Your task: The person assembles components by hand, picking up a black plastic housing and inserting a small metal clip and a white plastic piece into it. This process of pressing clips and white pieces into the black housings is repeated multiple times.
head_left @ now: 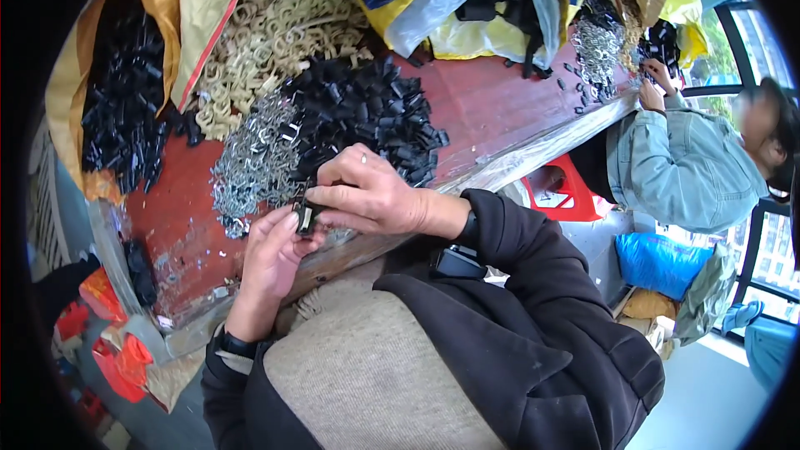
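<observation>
A small black plastic piece [304, 220] with a pale insert or opening sits between my fingertips above the table's near edge. The thumb and fingers of my left hand [268, 260] pinch its lower end. From the right and above, my right hand [372, 193] closes its fingers on the upper end of the same piece. Just beyond my hands lies a heap of small black plastic pieces [367, 112]. A pile of small shiny metal parts [254, 157] touches that heap on its left side. Whether my right fingers also hold a small part is hidden.
Cream U-shaped pieces [262, 42] spill from a woven sack at the back. A sack of black pieces [125, 100] stands left on the red tabletop [187, 242]. At right, a person in a light jacket [679, 167] works beside a red stool [571, 192] and blue bag [662, 262].
</observation>
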Available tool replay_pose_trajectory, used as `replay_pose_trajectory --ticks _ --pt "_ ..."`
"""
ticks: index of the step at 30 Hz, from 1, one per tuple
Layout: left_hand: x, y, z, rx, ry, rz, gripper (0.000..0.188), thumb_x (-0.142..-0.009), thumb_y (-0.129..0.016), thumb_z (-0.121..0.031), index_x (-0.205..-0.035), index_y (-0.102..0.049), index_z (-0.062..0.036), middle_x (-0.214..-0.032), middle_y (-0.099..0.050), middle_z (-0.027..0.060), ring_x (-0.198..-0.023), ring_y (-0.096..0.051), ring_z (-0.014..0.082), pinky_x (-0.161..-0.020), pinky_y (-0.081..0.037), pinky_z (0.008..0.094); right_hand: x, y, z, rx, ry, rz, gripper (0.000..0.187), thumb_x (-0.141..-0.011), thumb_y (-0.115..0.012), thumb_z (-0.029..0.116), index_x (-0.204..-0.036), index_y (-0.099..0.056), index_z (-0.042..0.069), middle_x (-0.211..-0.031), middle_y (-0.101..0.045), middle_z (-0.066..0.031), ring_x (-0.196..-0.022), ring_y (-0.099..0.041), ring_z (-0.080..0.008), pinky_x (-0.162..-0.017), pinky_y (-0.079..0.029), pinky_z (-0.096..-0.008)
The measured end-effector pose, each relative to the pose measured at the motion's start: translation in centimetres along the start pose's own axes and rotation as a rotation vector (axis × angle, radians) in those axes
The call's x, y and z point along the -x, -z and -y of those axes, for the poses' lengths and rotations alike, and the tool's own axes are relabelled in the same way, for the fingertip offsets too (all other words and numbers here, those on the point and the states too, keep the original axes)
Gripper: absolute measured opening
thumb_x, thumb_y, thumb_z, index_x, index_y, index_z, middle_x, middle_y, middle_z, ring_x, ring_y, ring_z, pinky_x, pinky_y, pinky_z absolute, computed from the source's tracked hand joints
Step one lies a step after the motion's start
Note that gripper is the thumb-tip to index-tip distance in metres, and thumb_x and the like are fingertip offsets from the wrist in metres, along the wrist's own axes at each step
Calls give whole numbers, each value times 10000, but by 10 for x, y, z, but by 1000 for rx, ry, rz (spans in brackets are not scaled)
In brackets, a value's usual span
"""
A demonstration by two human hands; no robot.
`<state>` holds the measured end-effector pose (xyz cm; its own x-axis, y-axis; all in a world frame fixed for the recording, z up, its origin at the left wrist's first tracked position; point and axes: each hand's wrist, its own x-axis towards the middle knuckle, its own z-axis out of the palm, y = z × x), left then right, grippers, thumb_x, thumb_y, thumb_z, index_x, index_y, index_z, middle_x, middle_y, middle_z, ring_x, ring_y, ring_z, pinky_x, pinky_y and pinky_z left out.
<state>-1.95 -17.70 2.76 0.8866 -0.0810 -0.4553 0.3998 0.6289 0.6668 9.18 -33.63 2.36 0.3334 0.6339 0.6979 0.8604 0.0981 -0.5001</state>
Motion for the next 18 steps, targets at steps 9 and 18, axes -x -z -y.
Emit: replay_pose_trajectory --ticks 9,18 --pt "4 3 15 -154 9 -57 272 -799 -506 -207 -940 -486 25 -770 -555 102 -654 -553 149 -564 -467 214 29 109 -72 478 -162 -120 146 -642 -609 50 -778 -555 58 -788 -507 -79 -683 -503 -232 -566 -396 -322" --pt "-17 -15 4 -146 28 -88 322 -770 -563 -221 -974 -472 11 -793 -572 105 -641 -566 143 -553 -464 201 45 174 -204 1230 -322 51 324 -632 -584 163 -946 -537 102 -925 -497 -47 -863 -457 -247 -647 -357 -391"
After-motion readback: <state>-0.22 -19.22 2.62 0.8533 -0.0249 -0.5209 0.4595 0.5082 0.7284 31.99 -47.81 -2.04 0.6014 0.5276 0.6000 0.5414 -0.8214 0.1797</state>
